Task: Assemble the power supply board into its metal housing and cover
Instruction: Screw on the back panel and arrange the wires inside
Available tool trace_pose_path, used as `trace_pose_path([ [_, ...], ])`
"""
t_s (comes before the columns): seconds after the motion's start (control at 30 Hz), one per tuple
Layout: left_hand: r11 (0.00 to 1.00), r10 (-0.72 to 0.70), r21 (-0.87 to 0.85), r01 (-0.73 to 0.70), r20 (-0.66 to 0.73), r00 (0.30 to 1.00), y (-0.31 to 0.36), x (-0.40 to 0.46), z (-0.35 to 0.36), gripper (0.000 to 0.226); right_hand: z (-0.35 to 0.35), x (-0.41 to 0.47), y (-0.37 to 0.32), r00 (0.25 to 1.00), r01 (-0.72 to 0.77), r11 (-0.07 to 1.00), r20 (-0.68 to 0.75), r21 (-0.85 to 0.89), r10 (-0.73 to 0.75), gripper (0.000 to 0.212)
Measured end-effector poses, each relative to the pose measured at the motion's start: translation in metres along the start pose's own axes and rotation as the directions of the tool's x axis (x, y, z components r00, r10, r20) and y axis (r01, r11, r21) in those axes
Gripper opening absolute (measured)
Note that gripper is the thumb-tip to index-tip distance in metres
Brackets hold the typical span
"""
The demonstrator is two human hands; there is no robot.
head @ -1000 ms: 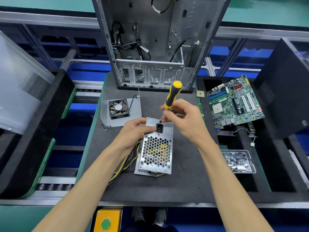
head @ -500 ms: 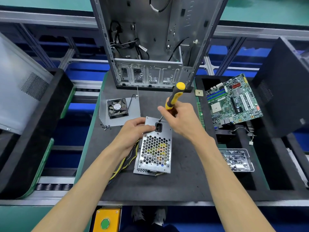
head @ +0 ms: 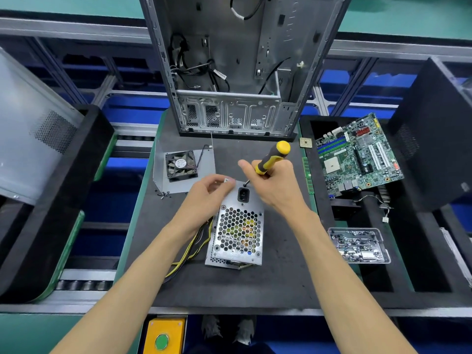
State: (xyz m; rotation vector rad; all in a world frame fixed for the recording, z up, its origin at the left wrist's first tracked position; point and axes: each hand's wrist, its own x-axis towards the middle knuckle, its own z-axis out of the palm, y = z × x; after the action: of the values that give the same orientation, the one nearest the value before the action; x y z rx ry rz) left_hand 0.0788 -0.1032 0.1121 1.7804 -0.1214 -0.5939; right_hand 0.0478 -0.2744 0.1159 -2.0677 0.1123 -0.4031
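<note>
The power supply housing (head: 236, 227) lies flat on the dark work mat (head: 268, 282), directly under and between your two hands, its honeycomb grille facing up and its black power socket (head: 243, 194) at the far end. Through the grille you can see board parts inside. Your left hand (head: 204, 198) grips the housing's far left corner, fingers curled over the edge, thumb side up. Your right hand (head: 273, 185) is closed around the yellow-and-black screwdriver (head: 270, 158), whose handle tilts up and away to the right while the dark shaft comes down to the housing's top face just beyond the socket; whether the tip sits in a screw you cannot tell. Yellow and black cables (head: 190, 249) trail out from the housing's left side, beneath your left wrist.

Just beyond your left hand, a fan (head: 181, 166) sits on a bent metal plate (head: 204, 159), with a few small loose screws (head: 162, 194) on the mat by its near edge. Farther beyond both hands stands the open computer chassis (head: 237, 72). Right of your right hand, a green motherboard (head: 357, 155) rests tilted in a black tray (head: 319, 195), with a small square chip (head: 305, 143) at its far left corner. Near your right forearm sits a clear plastic box of small hardware (head: 358, 245). Close to your body, below the mat's near edge, is a yellow box with a green button (head: 162, 341).
</note>
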Motion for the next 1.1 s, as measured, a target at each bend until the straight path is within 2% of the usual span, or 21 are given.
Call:
trace_pose_path([
  [0.07,0.969,0.205,0.172,-0.177,-0.161,0.965,0.011,-0.001,0.0,0.015,0.0,0.001,-0.002,0.999,-0.029,1.0,0.015,-0.001,0.029,0.065],
  [0.13,0.893,0.433,0.228,-0.387,-0.203,0.878,0.031,-0.006,0.0,0.021,0.0,0.001,-0.003,0.999,-0.042,0.999,0.022,-0.019,0.042,0.064],
  [0.2,0.772,0.614,0.299,-0.561,-0.123,0.78,0.052,-0.012,0.002,0.034,-0.001,0.003,-0.003,0.999,-0.025,0.998,0.019,-0.056,0.026,0.064],
  [0.27,0.657,0.71,0.377,-0.653,-0.017,0.704,0.07,-0.018,0.008,0.045,-0.001,0.007,-0.006,0.997,0.002,0.986,0.074,-0.165,0.01,0.058],
  [0.33,0.598,0.741,0.418,-0.683,0.035,0.67,0.082,-0.021,0.015,0.038,-0.001,0.008,-0.013,0.987,-0.012,0.958,0.152,-0.285,0.058,0.052],
  [0.43,0.564,0.759,0.432,-0.704,0.064,0.648,0.088,-0.02,0.02,0.016,-0.003,0.006,-0.016,0.992,-0.007,0.974,0.125,-0.225,0.036,0.038],
  [0.5,0.593,0.737,0.393,-0.703,0.087,0.67,0.088,-0.02,0.018,0.014,-0.006,0.002,-0.015,0.995,0.031,0.982,0.1,-0.187,-0.013,0.028],
  [0.6,0.647,0.683,0.385,-0.658,0.091,0.724,0.09,-0.019,0.013,0.027,-0.01,-0.003,-0.012,0.995,0.061,0.995,0.084,-0.083,-0.054,0.012],
  [0.7,0.651,0.671,0.367,-0.664,0.131,0.73,0.091,-0.02,0.008,0.045,-0.014,-0.008,-0.008,0.987,0.065,0.998,0.146,-0.001,-0.064,0.014],
  [0.8,0.693,0.646,0.296,-0.657,0.151,0.748,0.092,-0.021,0.006,0.065,-0.015,-0.009,-0.006,0.988,0.111,0.992,0.114,-0.058,-0.103,0.018],
  [0.87,0.713,0.628,0.264,-0.65,0.173,0.759,0.093,-0.022,0.004,0.059,-0.015,-0.009,-0.006,0.988,0.117,0.991,0.107,-0.072,-0.109,0.008],
  [0.9,0.702,0.634,0.269,-0.659,0.184,0.751,0.094,-0.022,0.004,0.051,-0.015,-0.009,-0.007,0.988,0.122,0.99,0.105,-0.066,-0.115,0.011],
  [1.0,0.624,0.706,0.335,-0.706,0.145,0.693,0.095,-0.023,0.006,0.035,-0.018,-0.01,-0.012,0.99,0.122,0.992,0.076,-0.042,-0.119,0.039],
  [1.03,0.606,0.728,0.359,-0.71,0.109,0.677,0.096,-0.023,0.007,0.032,-0.018,-0.01,-0.012,0.99,0.119,0.992,0.075,-0.041,-0.116,0.04],
  [1.1,0.587,0.755,0.378,-0.716,0.065,0.653,0.098,-0.021,0.008,0.029,-0.017,-0.009,-0.01,0.991,0.106,0.994,0.087,-0.03,-0.103,0.027],
])
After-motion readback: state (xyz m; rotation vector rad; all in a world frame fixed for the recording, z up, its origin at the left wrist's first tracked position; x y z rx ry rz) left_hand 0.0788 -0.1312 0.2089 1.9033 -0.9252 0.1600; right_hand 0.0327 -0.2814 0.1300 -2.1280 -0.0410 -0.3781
